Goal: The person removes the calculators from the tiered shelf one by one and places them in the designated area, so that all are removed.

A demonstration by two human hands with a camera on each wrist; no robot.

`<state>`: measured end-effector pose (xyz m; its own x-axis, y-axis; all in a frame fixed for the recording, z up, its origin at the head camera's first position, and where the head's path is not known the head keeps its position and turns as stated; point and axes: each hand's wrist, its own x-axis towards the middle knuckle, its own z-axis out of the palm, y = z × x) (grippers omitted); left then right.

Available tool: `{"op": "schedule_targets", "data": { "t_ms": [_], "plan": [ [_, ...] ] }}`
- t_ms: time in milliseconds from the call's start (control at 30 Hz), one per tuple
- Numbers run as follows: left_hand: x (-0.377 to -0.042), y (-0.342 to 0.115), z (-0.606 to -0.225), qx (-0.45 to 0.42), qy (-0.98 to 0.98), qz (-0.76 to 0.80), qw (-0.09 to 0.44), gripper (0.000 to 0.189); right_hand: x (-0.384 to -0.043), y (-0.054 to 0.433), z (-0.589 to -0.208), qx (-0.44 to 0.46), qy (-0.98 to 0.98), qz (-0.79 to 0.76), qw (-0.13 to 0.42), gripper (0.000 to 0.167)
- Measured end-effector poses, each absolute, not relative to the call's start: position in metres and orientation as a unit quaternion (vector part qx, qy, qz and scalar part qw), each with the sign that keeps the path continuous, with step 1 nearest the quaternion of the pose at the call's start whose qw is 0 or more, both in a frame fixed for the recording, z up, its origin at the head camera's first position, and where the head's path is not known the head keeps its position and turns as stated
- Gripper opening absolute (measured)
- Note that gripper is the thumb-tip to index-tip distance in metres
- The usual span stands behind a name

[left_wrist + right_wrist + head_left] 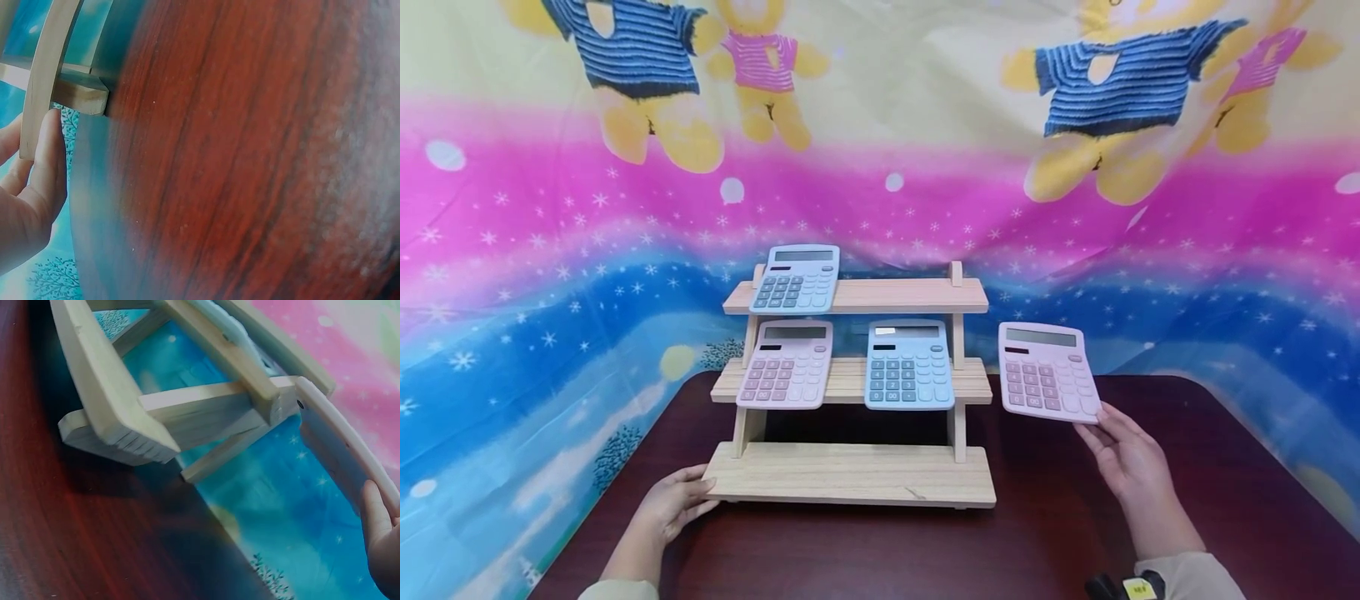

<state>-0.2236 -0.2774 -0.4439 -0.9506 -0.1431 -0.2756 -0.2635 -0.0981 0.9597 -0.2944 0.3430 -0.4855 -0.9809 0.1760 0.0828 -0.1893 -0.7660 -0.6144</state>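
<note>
A three-tier wooden rack (850, 475) stands on a dark red-brown table (1045, 517). A blue calculator (795, 278) leans on the top tier. On the middle tier lean a pink calculator (786, 364) and a second blue calculator (908, 364). My right hand (1122, 450) holds another pink calculator (1047, 372) by its lower right corner, in the air just right of the rack; its edge (340, 450) shows in the right wrist view. My left hand (679, 502) rests with straight fingers (47, 162) against the left end of the rack's bottom board (44, 75).
A bright cloth backdrop (550, 250) with teddy bears hangs close behind the table and drapes past its left and right edges. The rack's bottom tier (850, 467) carries nothing. Bare tabletop lies in front of the rack.
</note>
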Motion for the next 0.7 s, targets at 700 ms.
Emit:
{"op": "schedule_targets", "data": {
  "t_ms": [700],
  "plan": [
    [-0.222,-0.276,-0.442,-0.144,0.669,0.728,0.042,0.063,-0.235,0.284,-0.425,-0.076,-0.304,0.949,0.042,0.021]
  ]
}}
